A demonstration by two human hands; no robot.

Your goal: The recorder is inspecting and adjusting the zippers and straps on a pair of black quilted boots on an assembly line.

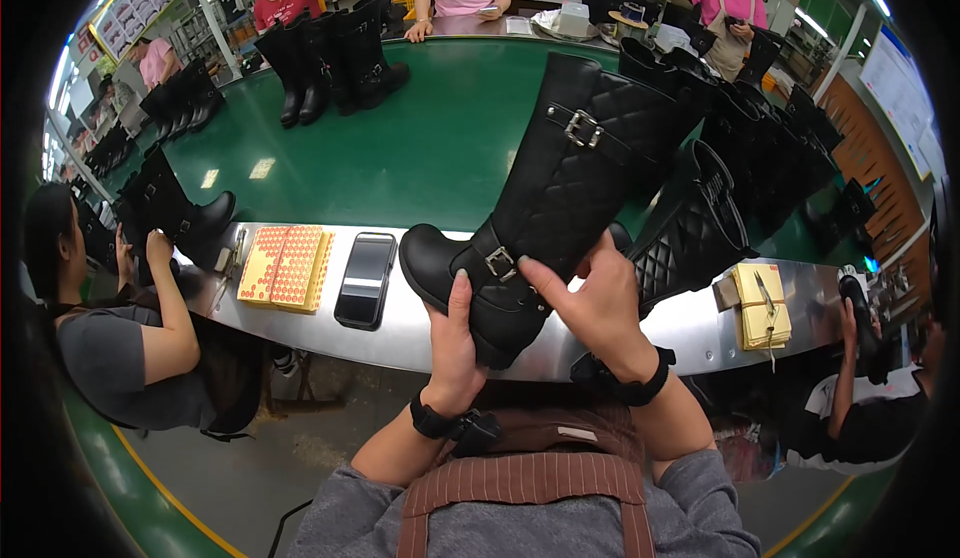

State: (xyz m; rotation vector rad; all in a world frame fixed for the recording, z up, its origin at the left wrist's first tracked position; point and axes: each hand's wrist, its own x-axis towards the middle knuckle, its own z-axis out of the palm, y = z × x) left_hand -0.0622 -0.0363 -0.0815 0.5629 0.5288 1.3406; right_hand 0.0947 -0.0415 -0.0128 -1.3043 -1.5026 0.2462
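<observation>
Left of the boot (560, 188), a phone (364, 280) and an orange pad (286, 267) lie on the steel ledge (400, 333), and the boot's sole and heel are hidden behind my hands. My left hand (452, 343) cups the boot's foot from below, thumb up against the toe side, fingers out of sight beneath. My right hand (597, 303) wraps the ankle by the buckle, thumb pressed on the strap, while the quilted shaft tilts up and right over the green belt (420, 148).
</observation>
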